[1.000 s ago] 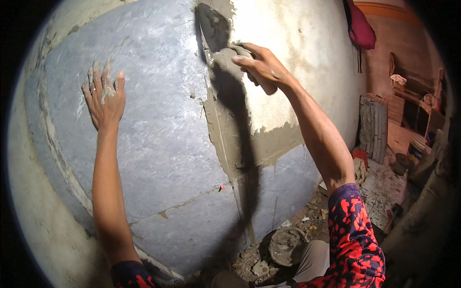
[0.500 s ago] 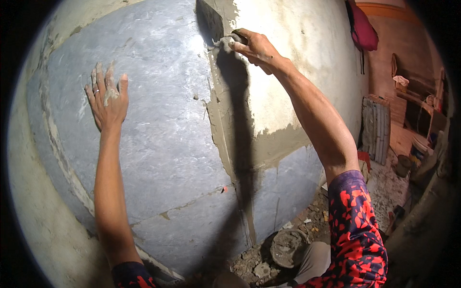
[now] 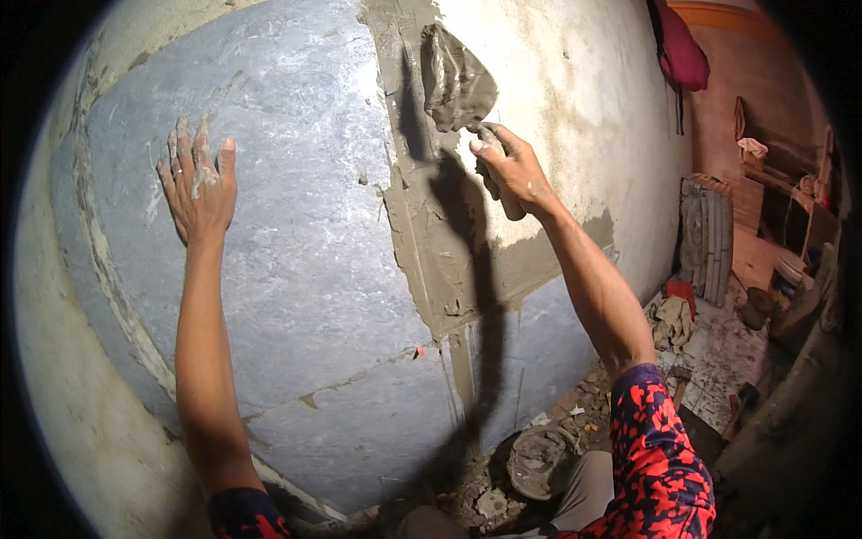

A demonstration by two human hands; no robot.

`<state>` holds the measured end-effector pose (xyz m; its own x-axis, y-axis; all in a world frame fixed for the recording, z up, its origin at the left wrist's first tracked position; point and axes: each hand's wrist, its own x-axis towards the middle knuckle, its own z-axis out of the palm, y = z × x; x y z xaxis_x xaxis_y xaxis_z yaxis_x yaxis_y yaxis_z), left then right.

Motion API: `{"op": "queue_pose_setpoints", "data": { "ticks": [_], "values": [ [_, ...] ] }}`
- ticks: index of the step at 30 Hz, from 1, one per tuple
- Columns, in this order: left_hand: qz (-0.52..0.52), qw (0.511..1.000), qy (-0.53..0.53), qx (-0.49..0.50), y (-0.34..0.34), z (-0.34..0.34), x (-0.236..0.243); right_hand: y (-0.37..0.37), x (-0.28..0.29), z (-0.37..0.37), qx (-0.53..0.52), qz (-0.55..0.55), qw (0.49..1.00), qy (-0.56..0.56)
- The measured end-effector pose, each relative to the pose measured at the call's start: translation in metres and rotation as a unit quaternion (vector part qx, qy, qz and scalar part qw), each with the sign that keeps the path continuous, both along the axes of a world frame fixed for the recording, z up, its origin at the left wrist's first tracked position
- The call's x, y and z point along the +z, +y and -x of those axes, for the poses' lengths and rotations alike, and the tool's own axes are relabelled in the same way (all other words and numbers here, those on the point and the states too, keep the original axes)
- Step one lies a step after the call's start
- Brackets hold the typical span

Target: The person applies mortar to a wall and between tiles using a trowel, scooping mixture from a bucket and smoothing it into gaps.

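Note:
My left hand (image 3: pixel 199 193) lies flat on a large grey tile (image 3: pixel 296 216), fingers spread and smeared with mortar. A ring shows on one finger. My right hand (image 3: pixel 514 171) is wrapped around the handle of a trowel (image 3: pixel 458 81), whose mortar-coated blade points upward. The blade is in front of the wall, just right of the tile's edge; its shadow falls to the left of it. Wet mortar (image 3: pixel 431 234) runs down beside the tile edge and spreads right along the top of a lower grey tile (image 3: pixel 539 341). A small red piece (image 3: pixel 420 352) sits at the tile joint.
A round pan of mortar (image 3: pixel 541 460) stands on rubble-strewn ground near my knee. To the right are a crumpled cloth (image 3: pixel 673 322), grey corrugated sheets (image 3: pixel 705 238) and a bucket (image 3: pixel 788 274). A dark red bag (image 3: pixel 681 49) hangs at the upper right.
My right hand has moved right and down with the trowel, drawing the blade away from the tile edge and turning its mortar-covered face into view. My left hand stays on the tile.

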<state>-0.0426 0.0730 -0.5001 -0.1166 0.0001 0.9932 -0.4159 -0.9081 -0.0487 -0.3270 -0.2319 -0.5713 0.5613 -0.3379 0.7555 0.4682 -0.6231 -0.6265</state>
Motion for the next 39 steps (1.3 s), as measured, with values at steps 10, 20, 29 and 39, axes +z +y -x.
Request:
{"op": "queue_pose_setpoints", "data": {
  "ticks": [10,20,29,39],
  "values": [
    [0.002,1.000,-0.017,-0.015,-0.006,0.001,0.001,0.050,0.011,-0.010,-0.257,0.264,0.929,0.035],
    [0.004,0.998,-0.017,-0.052,-0.006,0.000,-0.001,-0.008,0.001,0.010,-0.148,0.125,0.981,0.016],
    [-0.008,0.999,-0.023,-0.045,-0.003,0.002,0.000,-0.012,0.088,0.017,-0.202,0.262,0.941,0.070],
    [-0.004,0.997,-0.027,-0.074,-0.006,0.000,0.000,-0.033,-0.017,0.004,-0.145,0.315,0.936,0.068]
  ]
}}
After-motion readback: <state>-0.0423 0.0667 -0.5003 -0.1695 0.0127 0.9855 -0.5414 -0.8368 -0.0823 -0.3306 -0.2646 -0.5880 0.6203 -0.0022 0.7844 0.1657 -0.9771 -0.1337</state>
